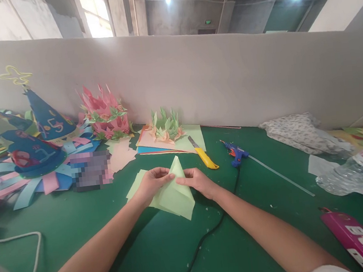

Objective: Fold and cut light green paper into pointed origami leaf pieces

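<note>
A sheet of light green paper (pixel 176 193), partly folded to a point at its top, is held up between both hands over the table. My left hand (pixel 156 182) pinches its left side near the point. On the right side, my right hand (pixel 198 181) pinches the folded edge with thumb and fingers. More light green paper (pixel 137 182) lies behind and below my left hand. A yellow utility knife (pixel 205 155) with its blade out rests just beyond my right hand. A blue glue gun (pixel 236 154) with a long glue stick lies farther right.
Behind the hands, a green paper crown (pixel 166 126) stands on stacked coloured paper (pixel 196 136). A pink paper crown (pixel 107 116) and blue cone hats (pixel 48 114) stand left. At right are a plastic bottle (pixel 352 169) and a magenta power strip (pixel 346 233). A black cord (pixel 200 243) crosses the green table.
</note>
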Available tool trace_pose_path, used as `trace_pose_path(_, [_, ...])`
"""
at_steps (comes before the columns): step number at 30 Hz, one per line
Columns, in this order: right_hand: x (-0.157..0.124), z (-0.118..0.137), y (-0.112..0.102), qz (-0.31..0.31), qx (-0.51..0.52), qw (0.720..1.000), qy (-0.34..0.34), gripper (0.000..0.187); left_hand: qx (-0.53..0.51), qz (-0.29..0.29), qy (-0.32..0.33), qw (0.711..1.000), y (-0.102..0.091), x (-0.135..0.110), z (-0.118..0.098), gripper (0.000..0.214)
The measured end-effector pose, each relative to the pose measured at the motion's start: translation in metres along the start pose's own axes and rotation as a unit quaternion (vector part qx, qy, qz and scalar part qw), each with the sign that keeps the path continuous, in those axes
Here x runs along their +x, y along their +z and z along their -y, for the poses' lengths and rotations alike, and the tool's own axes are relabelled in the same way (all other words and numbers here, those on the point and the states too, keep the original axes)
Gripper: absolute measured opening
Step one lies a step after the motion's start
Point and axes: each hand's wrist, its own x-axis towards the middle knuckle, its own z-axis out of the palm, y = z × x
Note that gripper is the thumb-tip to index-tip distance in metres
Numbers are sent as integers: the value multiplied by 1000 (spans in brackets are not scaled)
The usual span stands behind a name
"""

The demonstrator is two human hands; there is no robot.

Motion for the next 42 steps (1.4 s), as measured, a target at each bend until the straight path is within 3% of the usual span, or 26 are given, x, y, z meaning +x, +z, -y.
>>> trace_pose_path(6, [2, -1, -1, -28, 1, 1000, 12, 38, 19, 28, 11, 999, 0, -1, -2, 41])
trace_pose_path(14, [2, 1, 3, -65, 20, 998, 17, 39, 68, 19, 53, 996, -5, 1, -1, 37])
trace_pose_path(42, [0, 0, 1, -56, 5, 998, 14, 33, 161, 43, 64, 984, -7, -2, -8, 33])
